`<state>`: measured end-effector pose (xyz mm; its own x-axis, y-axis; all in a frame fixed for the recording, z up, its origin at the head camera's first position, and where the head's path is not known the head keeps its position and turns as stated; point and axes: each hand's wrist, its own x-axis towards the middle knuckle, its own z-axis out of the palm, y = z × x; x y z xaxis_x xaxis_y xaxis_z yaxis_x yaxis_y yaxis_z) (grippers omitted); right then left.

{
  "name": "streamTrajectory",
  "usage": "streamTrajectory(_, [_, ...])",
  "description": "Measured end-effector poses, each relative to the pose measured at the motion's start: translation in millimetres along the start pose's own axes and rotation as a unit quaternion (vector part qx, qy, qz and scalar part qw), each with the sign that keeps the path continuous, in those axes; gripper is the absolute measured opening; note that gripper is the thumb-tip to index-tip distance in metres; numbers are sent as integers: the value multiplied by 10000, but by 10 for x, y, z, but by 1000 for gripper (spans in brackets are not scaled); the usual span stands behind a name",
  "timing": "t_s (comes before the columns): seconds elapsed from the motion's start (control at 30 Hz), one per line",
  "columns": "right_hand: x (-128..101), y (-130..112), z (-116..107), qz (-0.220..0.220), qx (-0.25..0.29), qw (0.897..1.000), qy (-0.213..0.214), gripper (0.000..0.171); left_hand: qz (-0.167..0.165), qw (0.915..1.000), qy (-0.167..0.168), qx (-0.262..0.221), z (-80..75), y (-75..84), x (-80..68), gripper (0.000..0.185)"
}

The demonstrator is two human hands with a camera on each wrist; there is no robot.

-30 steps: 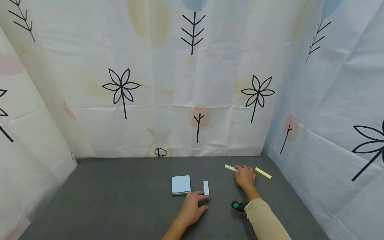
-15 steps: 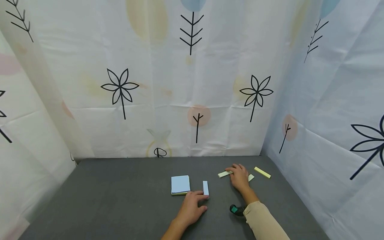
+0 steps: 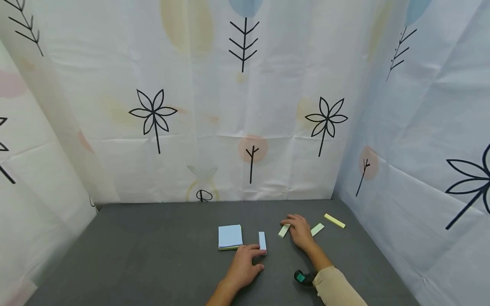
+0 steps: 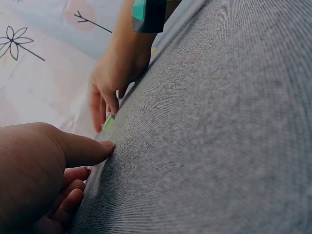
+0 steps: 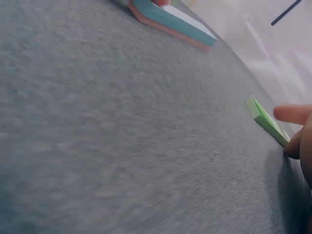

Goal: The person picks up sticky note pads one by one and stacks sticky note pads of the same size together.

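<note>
My right hand [image 3: 301,233] holds a pale green strip of sticky notes [image 3: 283,230] by its far end; in the right wrist view, thumb and a finger are at that green pad [image 5: 267,122]. My left hand [image 3: 245,265] stays low at the middle of the table, a fingertip on the near end of an upright-lying light blue sticky-note strip [image 3: 262,240]. Its thumb is spread away from that strip. From the right wrist, the blue strip [image 5: 178,25] shows a pink layer underneath. A square blue sticky-note pad [image 3: 230,236] with a yellow-green underside lies just beyond the left hand.
Another pale green strip [image 3: 317,229] lies right of the right hand, partly behind it. Farther right is a yellow strip [image 3: 334,220]. A black device with a teal patch [image 3: 304,278] is at the right wrist. Patterned white curtains [image 3: 214,170] border the grey table [image 3: 153,255].
My right hand has come left and nearer, leaving one green strip behind. The held green strip has moved left and turned to point toward me. The left hand keeps its place.
</note>
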<state>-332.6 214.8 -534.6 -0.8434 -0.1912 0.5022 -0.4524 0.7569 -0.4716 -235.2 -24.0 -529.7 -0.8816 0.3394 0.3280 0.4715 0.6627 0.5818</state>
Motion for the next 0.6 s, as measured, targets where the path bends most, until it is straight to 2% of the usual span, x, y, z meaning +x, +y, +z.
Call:
streamTrajectory(0.17, [-84,-83,-14,-239,520,9982,166,19,-82,9999,-69,-27,4,4,4,36])
streamTrajectory(0.3, [-137,-119,-17,-571,291,9977,201,26,-88,9999,-55,5,12,-7,6,36])
streamTrajectory(0.43, [-148,-132,-26,-406,120,9991,-103,33,-82,9999,-58,-3,14,-11,2,37])
streamTrajectory(0.6, [-127,-156,-48,-156,-233,9986,-454,29,-84,9999,-69,-17,15,-9,-1,37])
